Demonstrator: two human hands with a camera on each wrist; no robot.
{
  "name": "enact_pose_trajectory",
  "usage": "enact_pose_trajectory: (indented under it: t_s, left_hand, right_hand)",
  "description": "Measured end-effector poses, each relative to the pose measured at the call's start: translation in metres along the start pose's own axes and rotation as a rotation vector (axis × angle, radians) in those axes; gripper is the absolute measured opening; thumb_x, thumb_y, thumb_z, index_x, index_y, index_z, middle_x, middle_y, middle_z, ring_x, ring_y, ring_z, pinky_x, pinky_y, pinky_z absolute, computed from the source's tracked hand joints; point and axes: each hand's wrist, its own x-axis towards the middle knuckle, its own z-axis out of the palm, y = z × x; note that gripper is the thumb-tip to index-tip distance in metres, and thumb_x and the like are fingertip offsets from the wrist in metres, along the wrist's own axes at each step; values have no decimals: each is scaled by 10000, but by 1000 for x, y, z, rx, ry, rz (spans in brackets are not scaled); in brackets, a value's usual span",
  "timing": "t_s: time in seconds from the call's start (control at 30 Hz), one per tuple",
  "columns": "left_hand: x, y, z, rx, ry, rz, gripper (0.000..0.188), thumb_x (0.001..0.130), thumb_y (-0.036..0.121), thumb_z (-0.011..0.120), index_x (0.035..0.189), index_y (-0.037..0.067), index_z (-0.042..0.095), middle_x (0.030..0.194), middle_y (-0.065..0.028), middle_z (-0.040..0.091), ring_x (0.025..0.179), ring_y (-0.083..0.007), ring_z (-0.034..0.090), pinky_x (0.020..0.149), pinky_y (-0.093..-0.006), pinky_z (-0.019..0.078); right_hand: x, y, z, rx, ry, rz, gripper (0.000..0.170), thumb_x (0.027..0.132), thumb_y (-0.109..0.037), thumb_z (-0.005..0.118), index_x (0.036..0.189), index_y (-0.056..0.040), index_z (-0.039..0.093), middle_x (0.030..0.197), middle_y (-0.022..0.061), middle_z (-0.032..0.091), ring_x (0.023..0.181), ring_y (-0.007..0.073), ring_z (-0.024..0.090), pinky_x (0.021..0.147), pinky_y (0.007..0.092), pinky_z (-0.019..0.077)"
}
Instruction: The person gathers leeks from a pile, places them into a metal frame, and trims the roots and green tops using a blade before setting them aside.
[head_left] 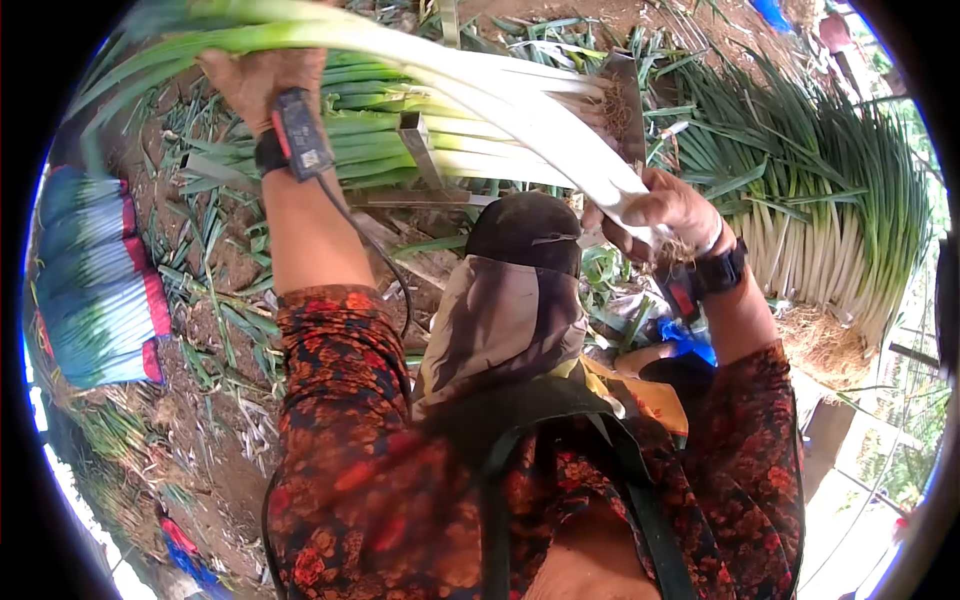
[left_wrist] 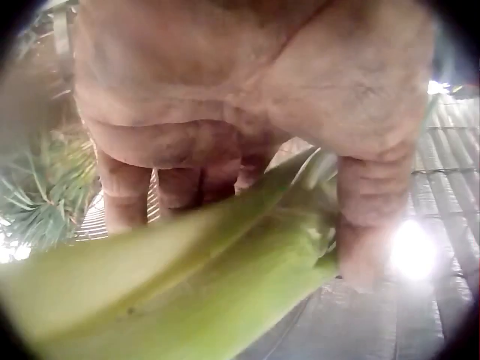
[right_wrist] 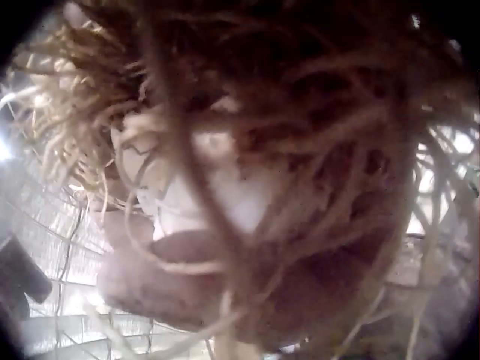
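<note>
A few long leeks (head_left: 510, 110) stretch across the upper part of the head view, held up in front of the person. My right hand (head_left: 672, 208) grips their white root ends. In the right wrist view, tangled roots (right_wrist: 75, 127) hang close to the camera and hide much of that hand. At the other end my left hand (head_left: 268, 85) holds the green part. The left wrist view has its thumb on one side of the pale green stalk (left_wrist: 202, 285) and its fingers on the other. Below the held leeks, more leeks (head_left: 480, 160) lie side by side between metal uprights (head_left: 420, 150).
A big heap of leeks (head_left: 810, 190) lies at the right, roots toward the person. Netted bundles with red edges (head_left: 100, 290) lie at the left. Leaf scraps litter the brown ground (head_left: 225, 400). A cable (head_left: 375, 240) runs from the left wrist camera along the arm.
</note>
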Motion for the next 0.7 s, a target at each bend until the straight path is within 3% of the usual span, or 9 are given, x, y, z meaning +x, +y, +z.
enact_pose_trajectory:
  t_s: [0.03, 0.13, 0.17, 0.2, 0.27, 0.33, 0.43, 0.5, 0.7]
  left_hand:
    - [-1, 9, -7, -20, -54, 34, 421, 809, 182, 739, 1148, 37, 537, 1124, -114, 571, 1087, -299, 539, 990, -560, 395]
    - [-15, 31, -43, -1, 271, 150, 343, 813, 133, 730, 1080, 32, 541, 1037, -97, 583, 1000, -276, 556, 935, -500, 449]
    - [-22, 37, -43, 165, 462, -8, 282, 830, 81, 699, 1043, 30, 521, 989, -91, 590, 955, -266, 573, 882, -439, 489]
    - [-29, 28, -48, 316, 649, 54, 246, 844, 118, 691, 1010, 28, 532, 954, -91, 591, 918, -255, 576, 874, -433, 496]
    - [-36, -6, -48, 622, 1007, 176, 217, 871, 191, 675, 944, 26, 555, 882, -89, 593, 844, -234, 583, 858, -422, 511]
    - [-68, -5, -95, 785, 1036, -27, 250, 878, 219, 676, 986, 24, 563, 894, -88, 599, 870, -234, 595, 827, -429, 515]
    - [-119, -24, -144, 693, 1394, -211, 307, 840, 250, 736, 978, 6, 611, 1027, -143, 631, 926, -266, 620, 772, -437, 530]
    - [-133, -67, -122, 892, 1586, -127, 589, 795, 204, 782, 1223, -21, 444, 1198, -185, 570, 997, -293, 594, 788, -444, 524]
    - [-115, -93, -85, 778, 1791, -13, 784, 786, 232, 791, 1337, -40, 305, 1278, -243, 529, 1049, -364, 579, 886, -474, 488]
  right_hand:
    - [6, -4, 0, -4, 40, 60, 440, 808, -335, 705, 1037, 39, 671, 702, 41, 647, 539, 100, 590, 489, 217, 462]
    - [33, -19, -18, -561, 258, 134, 420, 780, -251, 770, 1054, 40, 640, 789, 98, 688, 671, 135, 661, 611, 246, 533]
    - [43, -14, -27, -851, 359, 100, 358, 754, -229, 806, 995, -12, 651, 856, 90, 697, 789, 169, 667, 702, 291, 524]
    - [51, 1, -38, -1020, 426, -115, 405, 761, -224, 776, 1072, -27, 606, 971, 152, 685, 878, 254, 671, 773, 366, 528]
    - [69, 6, -29, -1428, 562, -10, 379, 812, -181, 665, 1150, -53, 548, 1022, 181, 660, 924, 322, 663, 821, 421, 521]
    - [86, 37, -43, -1628, 678, 40, 297, 845, -143, 549, 1131, -69, 525, 1024, 188, 647, 965, 375, 640, 856, 455, 509]
    - [105, 71, -58, -1705, 773, 299, 237, 851, -120, 518, 1082, -78, 544, 1032, 189, 643, 986, 353, 648, 831, 457, 507]
    - [111, 102, -76, -1783, 838, 331, 251, 849, -130, 530, 1081, -39, 563, 1090, 204, 627, 995, 336, 649, 840, 439, 496]
    - [129, 108, -68, -1672, 809, 648, 410, 856, -91, 527, 1243, 41, 493, 1269, 245, 523, 1197, 363, 524, 962, 445, 454]
